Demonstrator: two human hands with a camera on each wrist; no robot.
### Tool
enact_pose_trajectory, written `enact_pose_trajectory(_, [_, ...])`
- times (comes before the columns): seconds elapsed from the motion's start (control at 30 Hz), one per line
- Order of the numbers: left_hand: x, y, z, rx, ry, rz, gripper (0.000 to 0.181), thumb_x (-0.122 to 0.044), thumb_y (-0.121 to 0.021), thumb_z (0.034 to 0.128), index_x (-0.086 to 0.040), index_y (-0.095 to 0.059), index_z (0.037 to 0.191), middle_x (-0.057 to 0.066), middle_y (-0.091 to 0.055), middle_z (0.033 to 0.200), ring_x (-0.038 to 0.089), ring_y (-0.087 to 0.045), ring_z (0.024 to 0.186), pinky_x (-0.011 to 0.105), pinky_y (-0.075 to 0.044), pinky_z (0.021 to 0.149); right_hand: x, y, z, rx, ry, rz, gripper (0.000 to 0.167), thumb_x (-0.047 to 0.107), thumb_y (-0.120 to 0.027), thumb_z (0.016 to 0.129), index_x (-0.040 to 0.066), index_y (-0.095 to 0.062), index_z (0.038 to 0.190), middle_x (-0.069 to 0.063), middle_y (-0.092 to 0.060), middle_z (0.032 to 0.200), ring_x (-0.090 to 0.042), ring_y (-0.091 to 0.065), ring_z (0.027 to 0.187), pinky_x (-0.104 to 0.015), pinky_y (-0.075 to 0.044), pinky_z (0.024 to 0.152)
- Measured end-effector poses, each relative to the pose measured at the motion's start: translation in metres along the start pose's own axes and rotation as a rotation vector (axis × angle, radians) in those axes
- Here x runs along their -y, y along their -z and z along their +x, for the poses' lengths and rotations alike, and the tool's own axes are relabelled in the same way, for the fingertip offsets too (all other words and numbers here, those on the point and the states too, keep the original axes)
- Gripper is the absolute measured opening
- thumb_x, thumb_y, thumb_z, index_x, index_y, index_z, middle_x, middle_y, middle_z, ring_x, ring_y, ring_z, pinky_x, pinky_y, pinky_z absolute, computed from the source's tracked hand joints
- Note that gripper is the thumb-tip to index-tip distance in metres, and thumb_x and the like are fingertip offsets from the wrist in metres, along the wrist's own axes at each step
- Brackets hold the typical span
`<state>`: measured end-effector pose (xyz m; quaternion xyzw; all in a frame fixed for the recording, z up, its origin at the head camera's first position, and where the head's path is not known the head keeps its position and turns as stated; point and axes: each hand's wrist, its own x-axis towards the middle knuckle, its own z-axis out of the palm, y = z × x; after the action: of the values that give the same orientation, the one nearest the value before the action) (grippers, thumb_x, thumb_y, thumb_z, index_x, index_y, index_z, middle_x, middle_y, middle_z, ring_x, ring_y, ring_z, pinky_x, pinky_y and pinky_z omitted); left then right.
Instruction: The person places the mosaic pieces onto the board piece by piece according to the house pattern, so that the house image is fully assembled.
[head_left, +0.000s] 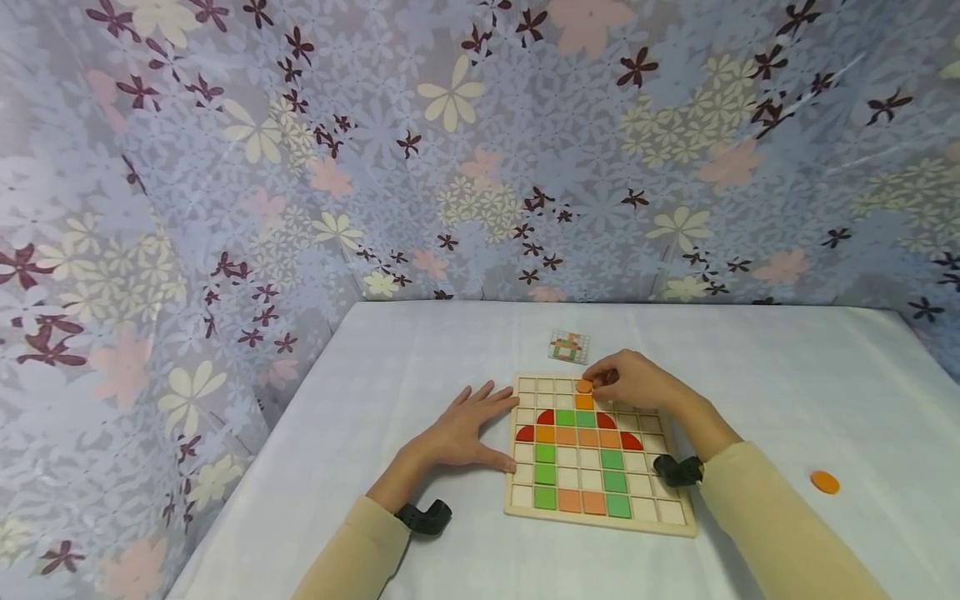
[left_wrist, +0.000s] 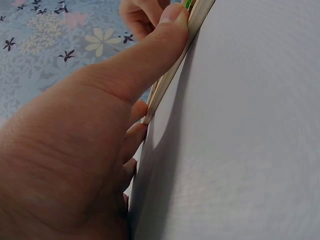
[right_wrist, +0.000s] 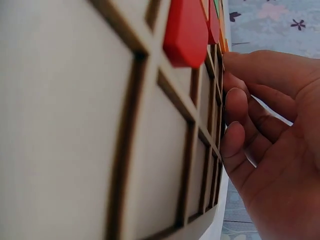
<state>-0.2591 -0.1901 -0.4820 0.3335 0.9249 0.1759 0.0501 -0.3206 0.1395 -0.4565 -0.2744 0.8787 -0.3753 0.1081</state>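
A wooden grid board (head_left: 592, 522) lies on the table, with red, green and orange pieces set in several of its cells. My right hand (head_left: 637, 382) is at the board's top edge, thumb and forefinger pinching the rim of an orange round piece (head_left: 582, 387). That piece is at a top-row cell, just above an orange square (head_left: 584, 402). My left hand (head_left: 459, 429) has its fingers spread, with thumb and fingertips against the board's left edge. In the left wrist view the left thumb (left_wrist: 150, 55) presses the board's side. A red piece (right_wrist: 186, 35) stands close in the right wrist view.
A small pattern card (head_left: 569, 347) lies behind the board. Another orange round piece (head_left: 825, 482) is on the white tablecloth (head_left: 787, 375) to the right. Flowered fabric (head_left: 495, 150) hangs behind the table and along its left side.
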Motion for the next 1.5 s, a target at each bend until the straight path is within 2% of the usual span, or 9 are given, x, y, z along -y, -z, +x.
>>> enact_pose_trajectory(0.23, [-0.001,0.003,0.000,0.010,-0.001,0.000,0.103,-0.076,-0.065,0.0694,-0.026,-0.030,0.152,-0.009,-0.020,0.157,0.021,-0.005,0.146,0.046,-0.001,0.116,-0.002,0.005,-0.006,-0.003,-0.012,-0.036,0.027,0.015,-0.068,0.090,0.003,-0.070,0.115,-0.002,-0.066,0.101,-0.017,-0.061,0.087,-0.034,-0.053,0.075])
enact_pose_trajectory(0.4, [0.000,0.005,0.000,0.005,0.000,-0.002,0.104,-0.076,-0.066,0.0685,-0.025,-0.032,0.152,-0.009,-0.021,0.157,0.021,-0.006,0.146,0.046,-0.001,0.116,-0.002,0.008,-0.008,0.029,0.012,-0.045,0.028,0.019,-0.067,0.092,0.005,-0.070,0.115,-0.003,-0.065,0.105,-0.020,-0.061,0.093,-0.038,-0.053,0.078])
enact_pose_trajectory(0.63, [0.000,0.001,0.001,-0.002,-0.010,-0.003,0.103,-0.075,-0.067,0.0684,-0.025,-0.032,0.152,-0.007,-0.023,0.157,0.022,-0.007,0.145,0.048,-0.002,0.116,-0.002,0.012,-0.018,0.009,0.002,-0.089,0.027,0.019,-0.067,0.092,0.006,-0.069,0.116,-0.002,-0.066,0.106,-0.017,-0.060,0.088,-0.035,-0.052,0.074])
enact_pose_trajectory(0.87, [-0.004,0.001,0.003,0.001,-0.016,0.001,0.102,-0.074,-0.067,0.0695,-0.024,-0.032,0.152,-0.007,-0.022,0.157,0.023,-0.007,0.146,0.048,-0.003,0.116,0.002,0.028,-0.058,-0.021,-0.027,-0.115,0.027,0.021,-0.063,0.094,0.007,-0.067,0.118,0.001,-0.061,0.093,-0.018,-0.051,0.075,-0.031,-0.046,0.060])
enact_pose_trajectory(1.03, [-0.003,0.002,0.001,0.001,0.010,0.003,0.102,-0.073,-0.068,0.0688,-0.025,-0.032,0.152,-0.009,-0.022,0.157,0.021,-0.007,0.146,0.047,-0.002,0.116,0.002,0.031,-0.088,-0.005,0.013,-0.092,0.031,0.027,-0.065,0.094,0.010,-0.066,0.120,0.003,-0.061,0.093,-0.016,-0.053,0.078,-0.027,-0.046,0.061])
enact_pose_trajectory(1.17, [-0.002,0.000,0.001,0.004,-0.005,0.000,0.102,-0.075,-0.065,0.0698,-0.026,-0.031,0.152,-0.009,-0.021,0.157,0.021,-0.006,0.146,0.047,-0.002,0.116,0.003,0.035,-0.114,0.008,0.025,-0.094,0.030,0.026,-0.066,0.092,0.011,-0.066,0.119,0.002,-0.060,0.092,-0.012,-0.053,0.076,-0.026,-0.046,0.058])
enact_pose_trajectory(1.3, [-0.001,-0.001,-0.001,0.012,0.007,-0.011,0.103,-0.076,-0.066,0.0687,-0.026,-0.032,0.152,-0.008,-0.022,0.157,0.022,-0.006,0.146,0.047,-0.001,0.116,-0.003,0.041,-0.136,0.000,0.027,-0.116,0.031,0.028,-0.068,0.091,0.011,-0.065,0.117,0.003,-0.059,0.092,-0.009,-0.052,0.074,-0.025,-0.044,0.056])
enact_pose_trajectory(1.43, [0.000,-0.001,-0.002,0.012,0.011,-0.012,0.103,-0.075,-0.066,0.0687,-0.025,-0.032,0.152,-0.008,-0.022,0.157,0.022,-0.007,0.146,0.047,-0.001,0.116,-0.014,0.049,-0.158,-0.022,-0.014,-0.124,0.036,0.030,-0.070,0.089,0.010,-0.064,0.119,0.002,-0.057,0.093,-0.008,-0.052,0.071,-0.025,-0.044,0.055])
enact_pose_trajectory(1.5, [0.000,-0.001,-0.001,0.011,0.009,-0.008,0.103,-0.076,-0.066,0.0688,-0.025,-0.031,0.152,-0.009,-0.022,0.157,0.021,-0.006,0.146,0.046,-0.001,0.116,-0.019,0.054,-0.171,-0.029,-0.068,-0.104,0.040,0.031,-0.070,0.089,0.009,-0.062,0.122,-0.001,-0.056,0.096,-0.010,-0.051,0.065,-0.026,-0.045,0.048])
